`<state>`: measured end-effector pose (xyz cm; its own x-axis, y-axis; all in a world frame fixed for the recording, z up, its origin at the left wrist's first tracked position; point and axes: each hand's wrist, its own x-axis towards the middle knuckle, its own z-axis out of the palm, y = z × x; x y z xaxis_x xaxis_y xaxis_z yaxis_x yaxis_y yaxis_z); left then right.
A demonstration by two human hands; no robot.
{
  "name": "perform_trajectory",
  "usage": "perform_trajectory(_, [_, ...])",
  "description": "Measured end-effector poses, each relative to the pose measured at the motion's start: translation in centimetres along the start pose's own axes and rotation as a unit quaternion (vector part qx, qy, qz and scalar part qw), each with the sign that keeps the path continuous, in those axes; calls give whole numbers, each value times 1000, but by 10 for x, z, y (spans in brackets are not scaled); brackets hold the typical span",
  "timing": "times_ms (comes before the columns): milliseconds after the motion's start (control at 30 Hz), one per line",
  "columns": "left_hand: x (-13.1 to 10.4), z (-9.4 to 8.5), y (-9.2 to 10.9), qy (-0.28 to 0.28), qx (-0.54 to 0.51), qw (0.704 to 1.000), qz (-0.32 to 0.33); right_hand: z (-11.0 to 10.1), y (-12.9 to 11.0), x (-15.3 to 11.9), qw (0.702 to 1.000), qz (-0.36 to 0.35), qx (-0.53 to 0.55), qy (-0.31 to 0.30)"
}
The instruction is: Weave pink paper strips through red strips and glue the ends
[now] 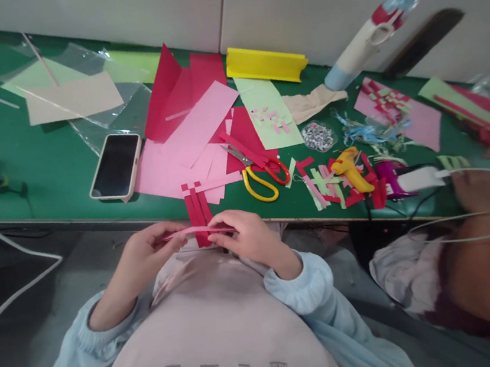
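Observation:
A narrow pink paper strip (188,230) stretches between my two hands at the table's front edge. My left hand (156,242) pinches its left part, and the fingers of my right hand (240,234) are closed on its right part. The strip crosses several red paper strips (196,207) that hang over the edge, their upper ends woven with another pink strip (220,181) lying on the table. Just beyond my right hand lie scissors (255,176) with one yellow and one red handle, blades parted. Pink paper sheets (158,170) are spread behind the woven piece.
Left of the paper lies a phone (116,166). To the right are a yellow glue gun (353,170), paper scraps (323,183), a bag of small beads (318,136) and a white-blue bottle (356,53). A co-worker's arm (485,249) rests at the right edge, near a white cable (484,169).

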<state>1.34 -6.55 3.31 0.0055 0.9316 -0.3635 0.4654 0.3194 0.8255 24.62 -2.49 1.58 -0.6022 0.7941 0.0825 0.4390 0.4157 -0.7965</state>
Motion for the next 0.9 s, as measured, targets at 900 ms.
perform_trajectory(900, [-8, 10, -8, 20, -114, 992, 54, 19, 11, 7, 882, 146, 426, 140])
